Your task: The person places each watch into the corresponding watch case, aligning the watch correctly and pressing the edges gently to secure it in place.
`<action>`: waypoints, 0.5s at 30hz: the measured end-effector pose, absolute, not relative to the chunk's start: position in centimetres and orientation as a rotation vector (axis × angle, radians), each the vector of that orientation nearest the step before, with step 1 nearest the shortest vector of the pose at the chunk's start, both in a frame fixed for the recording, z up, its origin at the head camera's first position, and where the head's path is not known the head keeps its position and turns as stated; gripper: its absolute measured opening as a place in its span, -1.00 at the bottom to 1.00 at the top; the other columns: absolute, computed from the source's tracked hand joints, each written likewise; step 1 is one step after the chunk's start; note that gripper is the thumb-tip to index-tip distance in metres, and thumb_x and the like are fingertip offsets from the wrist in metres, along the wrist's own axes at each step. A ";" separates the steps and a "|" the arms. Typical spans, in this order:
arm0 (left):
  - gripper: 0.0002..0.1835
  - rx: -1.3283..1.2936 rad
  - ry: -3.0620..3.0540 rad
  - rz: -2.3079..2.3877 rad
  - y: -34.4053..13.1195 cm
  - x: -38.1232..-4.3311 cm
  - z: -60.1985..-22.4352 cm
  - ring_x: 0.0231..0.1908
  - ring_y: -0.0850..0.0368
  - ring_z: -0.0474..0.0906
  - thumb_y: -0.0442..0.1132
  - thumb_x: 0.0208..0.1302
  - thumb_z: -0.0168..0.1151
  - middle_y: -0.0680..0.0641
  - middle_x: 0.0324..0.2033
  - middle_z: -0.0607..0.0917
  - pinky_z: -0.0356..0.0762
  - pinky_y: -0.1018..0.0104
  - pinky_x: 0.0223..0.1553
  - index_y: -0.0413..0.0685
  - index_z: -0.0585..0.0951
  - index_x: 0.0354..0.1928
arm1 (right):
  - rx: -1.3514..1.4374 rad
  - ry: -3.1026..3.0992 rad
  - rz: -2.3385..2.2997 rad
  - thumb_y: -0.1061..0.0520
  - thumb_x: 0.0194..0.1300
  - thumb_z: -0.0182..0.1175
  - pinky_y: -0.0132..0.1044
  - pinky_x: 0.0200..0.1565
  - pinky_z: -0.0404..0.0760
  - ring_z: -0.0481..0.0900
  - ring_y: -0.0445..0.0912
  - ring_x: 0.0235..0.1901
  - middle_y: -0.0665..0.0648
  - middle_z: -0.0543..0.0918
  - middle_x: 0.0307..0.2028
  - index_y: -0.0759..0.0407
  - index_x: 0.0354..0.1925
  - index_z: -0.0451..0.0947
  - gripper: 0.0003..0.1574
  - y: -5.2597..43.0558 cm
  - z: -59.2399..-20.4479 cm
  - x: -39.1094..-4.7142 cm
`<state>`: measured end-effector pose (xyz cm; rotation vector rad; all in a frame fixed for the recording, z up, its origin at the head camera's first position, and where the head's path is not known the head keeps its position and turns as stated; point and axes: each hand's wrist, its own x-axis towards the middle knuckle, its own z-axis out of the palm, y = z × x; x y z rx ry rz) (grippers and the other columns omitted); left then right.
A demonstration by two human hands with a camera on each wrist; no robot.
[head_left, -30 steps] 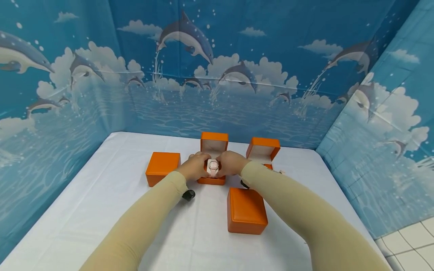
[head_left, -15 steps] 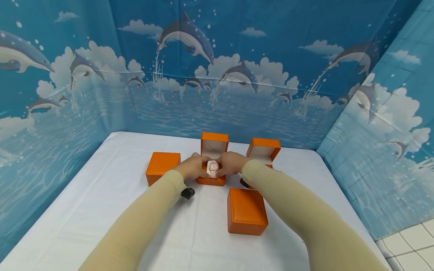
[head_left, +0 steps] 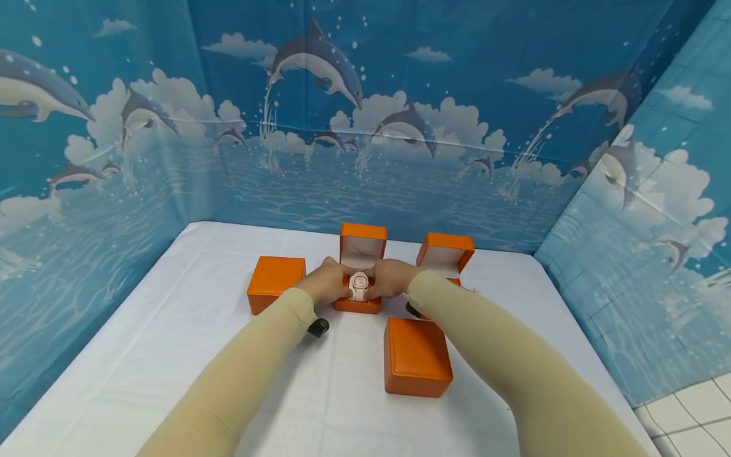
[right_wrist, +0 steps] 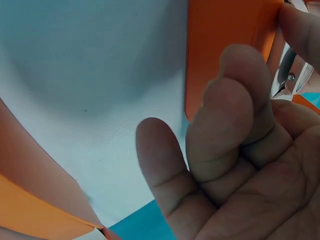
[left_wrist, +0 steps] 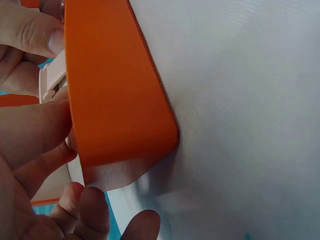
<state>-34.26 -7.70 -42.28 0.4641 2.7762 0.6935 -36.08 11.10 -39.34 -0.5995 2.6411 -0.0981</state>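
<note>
A wristwatch (head_left: 359,281) with a pale pink strap sits at the mouth of an orange watch box (head_left: 363,231), whose lid stands up behind it. My left hand (head_left: 327,281) grips the watch from the left, thumb and index finger at its side. From the right, my right hand (head_left: 393,278) pinches its other side. In the left wrist view, the box's orange wall (left_wrist: 117,95) hides most of the watch. A metal buckle (right_wrist: 289,67) shows between the fingers in the right wrist view, where the lower fingers curl loosely beside the box.
A closed orange box (head_left: 276,282) stands left of my hands, and another (head_left: 417,357) sits nearer, below my right forearm. Behind my right wrist is a second open box (head_left: 447,251), partly hidden. White cloth (head_left: 171,355) covers the table; a dolphin-print curtain (head_left: 365,171) hangs behind.
The watch has shifted slightly down and its dial now shows more squarely. Both hands have stayed on it with small finger movements. The boxes have not moved.
</note>
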 end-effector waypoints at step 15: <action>-0.40 0.443 2.783 0.700 -7.6 -33.9 -42.0 0.06 -0.01 0.37 -0.10 0.42 0.41 -0.15 0.09 0.64 0.55 0.25 -0.10 0.24 0.54 0.47 | -0.530 2.605 -0.066 -0.26 0.43 0.32 -0.31 -0.42 0.50 0.48 -0.12 -0.57 -0.02 0.44 -0.59 -0.14 0.61 0.27 -0.08 11.0 -39.2 -35.9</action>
